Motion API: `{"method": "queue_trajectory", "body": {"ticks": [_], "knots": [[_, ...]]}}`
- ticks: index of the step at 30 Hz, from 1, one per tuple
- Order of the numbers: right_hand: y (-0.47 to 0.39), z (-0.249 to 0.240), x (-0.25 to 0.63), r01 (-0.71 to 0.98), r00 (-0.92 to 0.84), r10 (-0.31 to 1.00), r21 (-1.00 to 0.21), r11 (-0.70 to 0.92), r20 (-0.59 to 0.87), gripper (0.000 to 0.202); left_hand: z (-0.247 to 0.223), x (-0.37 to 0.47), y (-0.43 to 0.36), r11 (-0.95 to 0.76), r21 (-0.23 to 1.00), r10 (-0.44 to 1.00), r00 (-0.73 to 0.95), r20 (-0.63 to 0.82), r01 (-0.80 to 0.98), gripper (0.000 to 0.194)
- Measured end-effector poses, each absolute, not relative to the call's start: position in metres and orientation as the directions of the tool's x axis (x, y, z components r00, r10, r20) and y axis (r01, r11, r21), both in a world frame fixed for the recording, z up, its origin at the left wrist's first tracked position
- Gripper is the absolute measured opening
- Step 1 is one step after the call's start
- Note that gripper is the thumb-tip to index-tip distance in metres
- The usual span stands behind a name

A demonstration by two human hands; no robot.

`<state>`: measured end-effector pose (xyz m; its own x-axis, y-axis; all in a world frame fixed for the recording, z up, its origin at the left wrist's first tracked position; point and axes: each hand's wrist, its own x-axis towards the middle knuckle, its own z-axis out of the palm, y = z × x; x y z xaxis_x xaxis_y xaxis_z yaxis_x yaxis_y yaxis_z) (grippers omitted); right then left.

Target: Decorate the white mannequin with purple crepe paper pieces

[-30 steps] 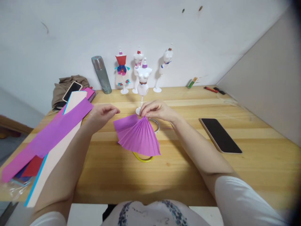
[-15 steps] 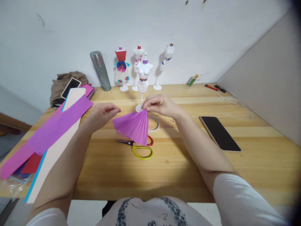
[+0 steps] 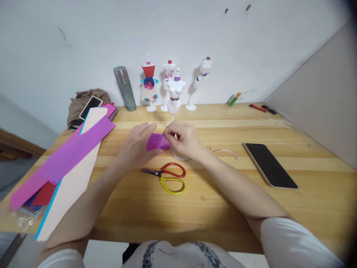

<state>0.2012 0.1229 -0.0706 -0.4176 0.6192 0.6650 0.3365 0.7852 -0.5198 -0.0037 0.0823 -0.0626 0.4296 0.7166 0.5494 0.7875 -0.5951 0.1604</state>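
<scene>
- Left hand [image 3: 137, 146] and right hand [image 3: 182, 139] each grip the pleated purple paper [image 3: 157, 142], apparently squeezed shut, mid-desk [image 3: 212, 193].
- Scissors [image 3: 167, 175] lie just nearer the desk's front edge.

pleated paper [image 3: 157, 142]: purple
scissors [image 3: 167, 176]: one red handle, one yellow
table [image 3: 223, 193]: light wood, grained
long sheets [image 3: 69, 160]: purple over cream, blue edge
phone [image 3: 270, 169]: black, pale rim
flask [image 3: 124, 88]: grey-green
mannequins [image 3: 176, 93]: white; one in a red top with a blue-pink flower
</scene>
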Motion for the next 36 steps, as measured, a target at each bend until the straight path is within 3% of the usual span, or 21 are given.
{"method": "queue_trajectory", "body": {"ticks": [9,15,23,36], "knots": [[0.129,-0.069,0.207,0.378,-0.317,0.743,-0.641,0.669,0.589,0.014,-0.055,-0.012,0.088,-0.565,0.301,0.786,0.39,0.48,0.768,0.024],[0.132,-0.063,0.212,0.333,-0.241,0.793,-0.72,0.609,0.559,0.013,-0.058,-0.022,0.097,-0.608,0.355,0.744,0.352,0.569,0.71,0.027],[0.142,-0.062,0.218,0.239,-0.161,0.871,-0.838,0.49,0.464,0.008,-0.051,-0.024,0.093,-0.571,0.387,0.786,0.346,0.513,0.724,0.046],[0.149,-0.059,0.224,0.043,-0.13,0.938,-0.943,0.33,0.322,0.005,-0.056,-0.033,0.099,-0.599,0.338,0.738,0.338,0.584,0.726,0.039]]}}
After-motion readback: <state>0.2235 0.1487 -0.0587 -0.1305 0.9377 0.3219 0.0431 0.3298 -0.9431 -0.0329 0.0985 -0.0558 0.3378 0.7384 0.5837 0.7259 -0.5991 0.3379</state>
